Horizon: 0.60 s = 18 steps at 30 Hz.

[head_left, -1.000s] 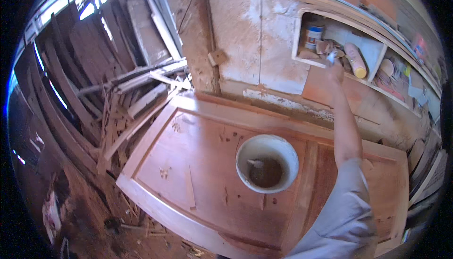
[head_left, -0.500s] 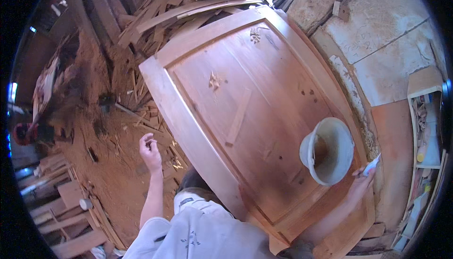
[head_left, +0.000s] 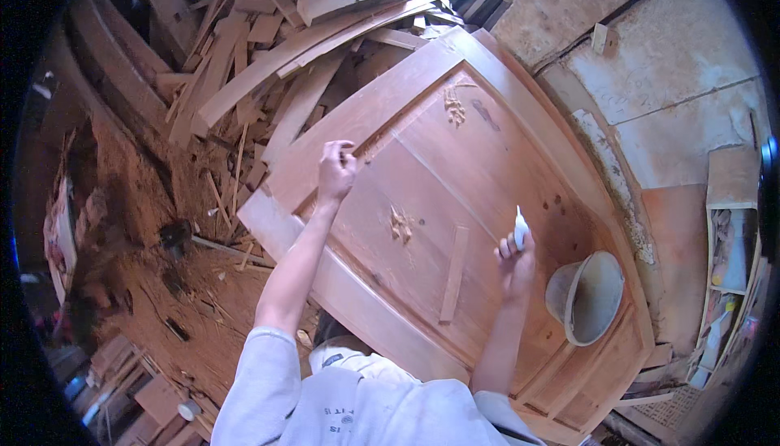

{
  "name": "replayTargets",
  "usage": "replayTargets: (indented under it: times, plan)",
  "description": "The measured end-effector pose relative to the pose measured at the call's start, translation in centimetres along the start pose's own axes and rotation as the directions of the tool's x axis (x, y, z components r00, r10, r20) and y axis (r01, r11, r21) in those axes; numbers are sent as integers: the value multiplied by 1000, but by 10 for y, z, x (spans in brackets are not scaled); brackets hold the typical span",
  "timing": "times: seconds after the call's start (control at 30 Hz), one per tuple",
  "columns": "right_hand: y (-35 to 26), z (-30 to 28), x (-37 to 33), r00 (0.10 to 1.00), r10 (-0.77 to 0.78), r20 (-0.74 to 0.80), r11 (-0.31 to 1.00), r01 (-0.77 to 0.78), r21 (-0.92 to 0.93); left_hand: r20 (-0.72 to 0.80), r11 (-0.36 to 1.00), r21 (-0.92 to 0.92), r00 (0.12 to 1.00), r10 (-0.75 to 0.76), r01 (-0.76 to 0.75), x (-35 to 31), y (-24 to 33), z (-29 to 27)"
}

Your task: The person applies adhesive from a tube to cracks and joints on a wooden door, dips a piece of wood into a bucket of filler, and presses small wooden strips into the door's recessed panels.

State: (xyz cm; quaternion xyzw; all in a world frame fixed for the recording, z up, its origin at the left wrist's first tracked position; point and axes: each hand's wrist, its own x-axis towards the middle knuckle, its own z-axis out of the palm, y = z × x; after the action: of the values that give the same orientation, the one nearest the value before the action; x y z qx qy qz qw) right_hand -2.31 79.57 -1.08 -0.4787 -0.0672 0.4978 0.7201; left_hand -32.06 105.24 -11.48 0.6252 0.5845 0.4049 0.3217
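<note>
A large carved wooden door panel point(head_left: 455, 202) is lying flat, and everything here is placed against it. The person's left arm is reaching out nearly straight over the panel's left edge, sleeve pushed back at the elbow. The left hand point(head_left: 335, 171) is resting on the raised frame at that edge, fingers curled together and pressing on the wood; whether anything small is sitting under the fingertips cannot be told. The right arm is stretching up over the panel's lower right part, forearm bare. The right hand point(head_left: 517, 261) is hovering above the inner field of the panel, fingers bunched and pinching a small white tool point(head_left: 520, 223) that is pointing up and away from the person. A grey bucket point(head_left: 587, 296) is sitting on the panel just to the right of that hand. A loose wooden strip point(head_left: 454, 274) is lying on the panel between the two arms. Scrap planks point(head_left: 268, 48) are piling up beyond the panel's far left side.
</note>
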Motion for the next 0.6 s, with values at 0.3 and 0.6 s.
replayTargets:
  times: [0.3,0.6]
  plan:
    - [15,75,220,992,12,-123,1000,-12,4,178,738,601,952,249,-306,122,-25,77]
    - [37,137,444,935,-354,4,785,299,-543,280,739,633,958,60,-231,124,-11,78]
